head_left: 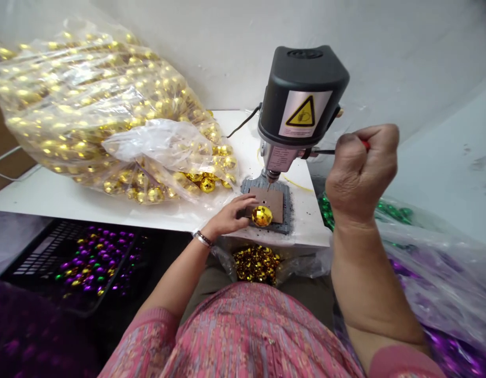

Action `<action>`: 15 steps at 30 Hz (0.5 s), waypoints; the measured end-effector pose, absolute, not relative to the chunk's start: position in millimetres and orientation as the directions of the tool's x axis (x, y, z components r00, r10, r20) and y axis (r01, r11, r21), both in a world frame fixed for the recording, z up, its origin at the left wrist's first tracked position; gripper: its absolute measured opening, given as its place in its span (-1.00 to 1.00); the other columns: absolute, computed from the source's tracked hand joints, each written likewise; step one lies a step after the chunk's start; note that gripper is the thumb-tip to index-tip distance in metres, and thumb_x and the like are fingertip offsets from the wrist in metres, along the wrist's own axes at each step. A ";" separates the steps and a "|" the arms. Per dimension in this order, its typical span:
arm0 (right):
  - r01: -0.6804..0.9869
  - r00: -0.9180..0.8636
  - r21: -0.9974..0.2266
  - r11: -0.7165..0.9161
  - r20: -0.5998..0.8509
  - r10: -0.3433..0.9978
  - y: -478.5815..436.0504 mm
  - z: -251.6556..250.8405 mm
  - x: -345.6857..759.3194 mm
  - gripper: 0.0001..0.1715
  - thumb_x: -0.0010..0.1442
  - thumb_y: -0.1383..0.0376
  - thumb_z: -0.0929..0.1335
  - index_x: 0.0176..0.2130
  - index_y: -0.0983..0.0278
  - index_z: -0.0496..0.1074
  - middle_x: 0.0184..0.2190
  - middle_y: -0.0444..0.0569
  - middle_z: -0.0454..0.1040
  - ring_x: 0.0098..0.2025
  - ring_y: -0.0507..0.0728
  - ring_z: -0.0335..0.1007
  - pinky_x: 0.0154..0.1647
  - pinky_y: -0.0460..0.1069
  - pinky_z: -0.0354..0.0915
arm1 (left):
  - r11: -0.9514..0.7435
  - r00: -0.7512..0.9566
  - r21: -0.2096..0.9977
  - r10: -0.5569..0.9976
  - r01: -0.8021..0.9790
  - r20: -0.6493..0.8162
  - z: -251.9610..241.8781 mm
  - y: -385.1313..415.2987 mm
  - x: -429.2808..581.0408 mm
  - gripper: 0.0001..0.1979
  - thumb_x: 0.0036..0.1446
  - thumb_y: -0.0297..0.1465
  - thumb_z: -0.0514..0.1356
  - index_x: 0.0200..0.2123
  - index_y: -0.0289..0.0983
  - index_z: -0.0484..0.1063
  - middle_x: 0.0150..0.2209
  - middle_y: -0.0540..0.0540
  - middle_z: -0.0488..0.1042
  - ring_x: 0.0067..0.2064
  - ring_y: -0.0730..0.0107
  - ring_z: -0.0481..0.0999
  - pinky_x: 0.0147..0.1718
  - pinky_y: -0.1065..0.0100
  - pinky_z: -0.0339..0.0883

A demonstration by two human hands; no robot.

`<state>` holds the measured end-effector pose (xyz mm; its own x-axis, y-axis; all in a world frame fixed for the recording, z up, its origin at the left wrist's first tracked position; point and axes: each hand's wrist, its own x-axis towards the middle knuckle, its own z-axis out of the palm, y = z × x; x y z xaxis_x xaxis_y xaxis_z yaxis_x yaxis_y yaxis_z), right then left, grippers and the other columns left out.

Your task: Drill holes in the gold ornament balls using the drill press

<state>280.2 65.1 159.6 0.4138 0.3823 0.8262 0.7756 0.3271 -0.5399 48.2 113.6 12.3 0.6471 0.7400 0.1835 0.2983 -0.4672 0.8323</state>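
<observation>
My left hand [227,216] rests on a brown cardboard piece [271,202] and holds a faceted gold ball [262,216] against it. The cardboard lies on the grey base [287,212] of a black benchtop drill press [301,94]. The drill bit [268,184] points down just above the cardboard, a little beyond the ball. My right hand [361,170] is a closed fist around the red-tipped feed lever [325,152] on the drill press's right side.
A large clear plastic bag of gold balls [89,105] fills the left of the white table [57,197]. Below its edge lie faceted gold balls in plastic [256,264]. A black crate [41,257] holds purple, green and gold balls. Bagged green and purple balls [392,212] lie at right.
</observation>
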 end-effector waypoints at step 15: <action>0.792 0.366 -0.519 0.321 0.825 0.432 59.5 145.9 284.9 -0.75 0.37 0.12 0.24 -0.30 0.21 0.26 -0.47 -0.17 0.25 -0.45 -0.03 0.22 -0.37 -0.04 0.21 | 0.211 -0.254 0.764 0.965 0.609 -0.063 -5.2 199.4 83.8 -0.55 0.19 -0.21 0.28 0.00 -0.46 0.53 -0.02 -0.51 0.60 0.14 -0.08 0.57 0.05 0.13 0.41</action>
<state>284.9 59.5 145.9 0.3659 0.4316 0.8246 0.7920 0.3209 -0.5194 83.8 199.4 -5.2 -0.2542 0.9651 -0.0633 0.6093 0.2107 0.7644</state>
